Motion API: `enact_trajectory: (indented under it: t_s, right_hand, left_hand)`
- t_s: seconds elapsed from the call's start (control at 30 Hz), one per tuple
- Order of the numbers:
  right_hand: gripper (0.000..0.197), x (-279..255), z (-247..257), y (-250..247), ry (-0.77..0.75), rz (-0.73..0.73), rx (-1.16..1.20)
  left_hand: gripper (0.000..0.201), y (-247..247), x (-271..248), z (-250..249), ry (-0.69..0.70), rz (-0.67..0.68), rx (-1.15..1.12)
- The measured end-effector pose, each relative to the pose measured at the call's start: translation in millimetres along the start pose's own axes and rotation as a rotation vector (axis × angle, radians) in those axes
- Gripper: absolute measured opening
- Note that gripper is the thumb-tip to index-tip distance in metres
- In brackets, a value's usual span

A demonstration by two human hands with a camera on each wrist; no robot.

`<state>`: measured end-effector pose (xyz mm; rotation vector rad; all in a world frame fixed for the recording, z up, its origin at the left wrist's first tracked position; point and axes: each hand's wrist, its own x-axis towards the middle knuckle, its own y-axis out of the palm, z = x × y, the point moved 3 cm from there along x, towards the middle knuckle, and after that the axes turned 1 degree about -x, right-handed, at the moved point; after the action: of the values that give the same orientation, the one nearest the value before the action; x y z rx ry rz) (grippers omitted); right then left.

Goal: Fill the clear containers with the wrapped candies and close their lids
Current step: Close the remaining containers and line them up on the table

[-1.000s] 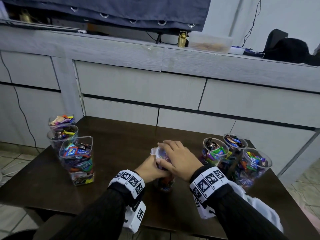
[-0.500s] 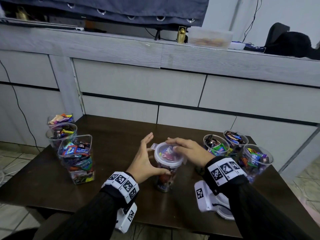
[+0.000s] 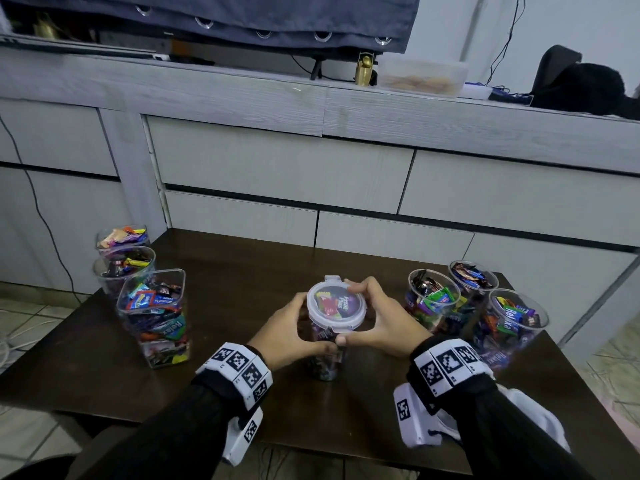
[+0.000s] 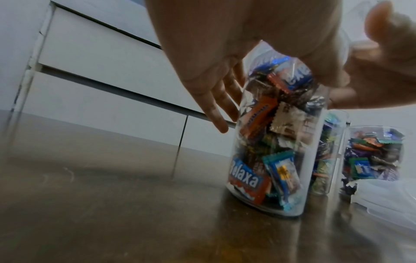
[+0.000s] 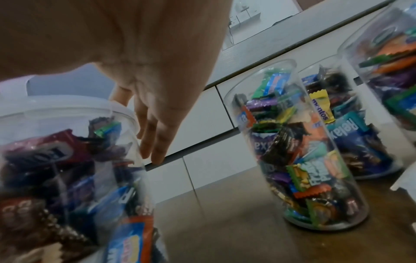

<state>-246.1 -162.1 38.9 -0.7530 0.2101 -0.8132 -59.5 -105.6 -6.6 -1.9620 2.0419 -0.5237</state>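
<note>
Both hands cup one round candy jar (image 3: 325, 355) at the middle of a dark table (image 3: 104, 368), the left hand (image 3: 291, 334) curled round its left side and the right hand (image 3: 377, 327) round its right, thumbs meeting at the near wall just under the rim. The right fingertips (image 3: 356, 288) rest on the far edge of the clear lid (image 3: 336, 308), which sits on top of the jar with its tab pointing away from the person. In the left wrist view the left fingers (image 4: 216, 113) reach down the jar's far side, while the right wrist view shows the right fingers (image 5: 155, 147) hanging past the lid's rim; how tightly either hand presses cannot be told. The jar stands upright between the palms, packed with wrapped candies (image 4: 270, 142).

To the right of the right hand, three open round jars (image 3: 433, 303) stand close together, filled and without lids. Well to the left of the left hand, a square container (image 3: 154, 320) and two round ones behind it (image 3: 123, 268) also stand open and full. A white plastic bag (image 3: 540, 420) lies beneath the right forearm.
</note>
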Motion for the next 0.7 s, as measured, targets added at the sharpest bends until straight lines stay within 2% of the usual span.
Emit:
enact_trajectory:
  t_s: [0.2,0.33,0.47,0.6,0.7]
  right_hand:
    - [0.077,1,-4,-1,0.031,0.067,0.107]
    - [0.059,3,-1,0,0.009,-0.05,0.037]
    - [0.055,5,1,5,0.001,-0.082,-0.122]
    - [0.05,4,5,6,-0.002,-0.137,-0.161]
    - [0.027,1,8,0,-0.022,-0.211,-0.161]
  left_hand:
    - [0.089,0,2,2,-0.03,-0.001,0.034]
    - [0.085,-1,2,3,-0.038,0.028,0.03]
    - [0.089,-3,3,2,-0.038,0.053,0.03]
    - [0.097,-2,6,-1,-0.069,0.103,-0.026]
    - [0.087,-14,12,-2,-0.108,0.125,-0.001]
